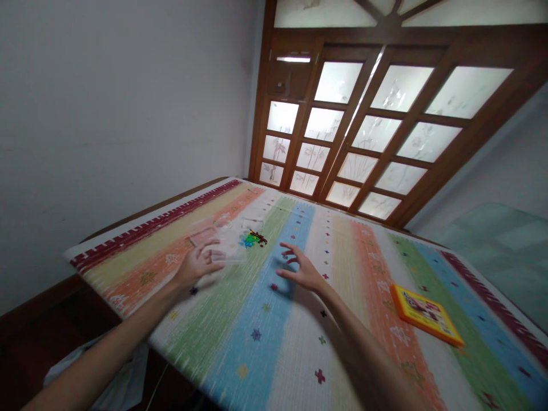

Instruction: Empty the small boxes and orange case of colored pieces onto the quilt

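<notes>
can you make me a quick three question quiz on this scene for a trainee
1. Multiple choice: what are the main colours of the flat box on the striped tablecloth?
a) blue and white
b) yellow and orange
c) green and black

2. True or false: the right hand is gripping the flat box.

3. Short answer: which hand is nearer the clear plastic packaging, close to the small coloured pieces?

Key
1. b
2. False; it is open with nothing in it.
3. The left hand.
</notes>
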`<state>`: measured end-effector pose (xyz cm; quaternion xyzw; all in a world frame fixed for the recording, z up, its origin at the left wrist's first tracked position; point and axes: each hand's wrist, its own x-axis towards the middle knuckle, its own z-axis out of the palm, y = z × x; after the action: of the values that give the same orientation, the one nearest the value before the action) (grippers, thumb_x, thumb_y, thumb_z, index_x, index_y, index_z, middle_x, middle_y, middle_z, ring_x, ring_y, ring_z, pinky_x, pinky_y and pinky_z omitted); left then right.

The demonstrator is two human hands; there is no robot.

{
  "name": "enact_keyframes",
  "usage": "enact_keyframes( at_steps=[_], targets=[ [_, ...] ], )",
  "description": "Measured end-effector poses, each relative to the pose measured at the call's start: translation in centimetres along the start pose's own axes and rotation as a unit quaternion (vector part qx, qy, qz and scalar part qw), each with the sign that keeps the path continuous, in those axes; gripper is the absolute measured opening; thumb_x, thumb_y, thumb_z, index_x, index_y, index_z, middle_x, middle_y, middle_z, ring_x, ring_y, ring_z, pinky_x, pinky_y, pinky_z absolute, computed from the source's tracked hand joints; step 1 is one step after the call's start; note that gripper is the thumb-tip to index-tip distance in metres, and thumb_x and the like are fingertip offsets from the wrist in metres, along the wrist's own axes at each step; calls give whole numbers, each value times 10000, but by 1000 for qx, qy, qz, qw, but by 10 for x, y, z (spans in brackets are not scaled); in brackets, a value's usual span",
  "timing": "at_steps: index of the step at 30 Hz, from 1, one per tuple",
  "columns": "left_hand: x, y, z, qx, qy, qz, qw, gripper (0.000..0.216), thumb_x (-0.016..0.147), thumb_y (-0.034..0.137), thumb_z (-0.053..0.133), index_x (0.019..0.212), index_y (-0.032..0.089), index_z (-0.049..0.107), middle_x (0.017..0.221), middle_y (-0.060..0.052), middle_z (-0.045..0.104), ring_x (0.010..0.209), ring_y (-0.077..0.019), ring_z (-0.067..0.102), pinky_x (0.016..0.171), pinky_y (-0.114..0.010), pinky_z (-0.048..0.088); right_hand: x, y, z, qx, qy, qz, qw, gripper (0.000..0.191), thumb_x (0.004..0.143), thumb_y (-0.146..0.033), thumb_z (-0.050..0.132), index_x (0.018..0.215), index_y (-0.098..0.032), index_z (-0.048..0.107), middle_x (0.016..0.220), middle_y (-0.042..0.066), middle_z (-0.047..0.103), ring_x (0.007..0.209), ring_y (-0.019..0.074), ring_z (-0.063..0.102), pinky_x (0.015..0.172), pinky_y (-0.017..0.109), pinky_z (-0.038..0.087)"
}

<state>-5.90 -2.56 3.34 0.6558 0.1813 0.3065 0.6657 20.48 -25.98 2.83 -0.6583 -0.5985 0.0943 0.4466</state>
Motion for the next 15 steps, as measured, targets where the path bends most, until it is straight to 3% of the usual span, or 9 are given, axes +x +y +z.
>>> enact_keyframes(
  at_steps=[3,5,8,11,13,15],
  targets=[
    [16,-11,43,-26,-72,-29,997,776,487,349,987,1143,172,613,1044,-95,725,1012,-276,725,889,-444,616,16,-5,23,107,-21,12,994,996,722,-465,869,1541,-263,339,1498,182,463,1229,272,569,888,393,566],
    [29,-16,64,-38,-89,-34,995,781,487,371,989,1140,158,617,1117,-117,716,1034,-280,722,921,-456,602,24,-1,29,135,16,24,990,1024,690,-476,890,1534,-279,344,1460,169,491,1208,275,563,863,385,560],
    [50,-21,83,-31,-133,-29,990,798,505,394,984,1183,160,633,1267,-153,671,1071,-291,717,960,-465,581,29,11,21,139,74,50,986,963,663,-500,893,1465,-275,410,1344,139,561,1117,256,585,808,362,549],
    [74,-22,95,24,-178,2,984,810,582,445,944,1270,156,627,1323,-172,646,1090,-305,710,960,-475,571,27,25,4,119,89,65,987,802,646,-517,882,1307,-254,510,1301,120,579,1063,242,599,756,339,546],
    [94,-22,100,127,-184,61,973,826,606,454,930,1311,150,626,1315,-176,658,1133,-322,681,994,-496,544,28,33,-7,101,108,83,986,700,634,-509,874,1185,-236,541,1269,116,593,1022,240,613,730,337,548],
    [115,-19,102,275,-156,143,938,811,607,439,932,1308,150,645,1322,-174,661,1212,-342,622,1064,-514,489,30,42,-16,74,141,119,980,655,605,-497,870,1100,-227,537,1220,115,611,966,245,625,702,346,551]
  ],
)
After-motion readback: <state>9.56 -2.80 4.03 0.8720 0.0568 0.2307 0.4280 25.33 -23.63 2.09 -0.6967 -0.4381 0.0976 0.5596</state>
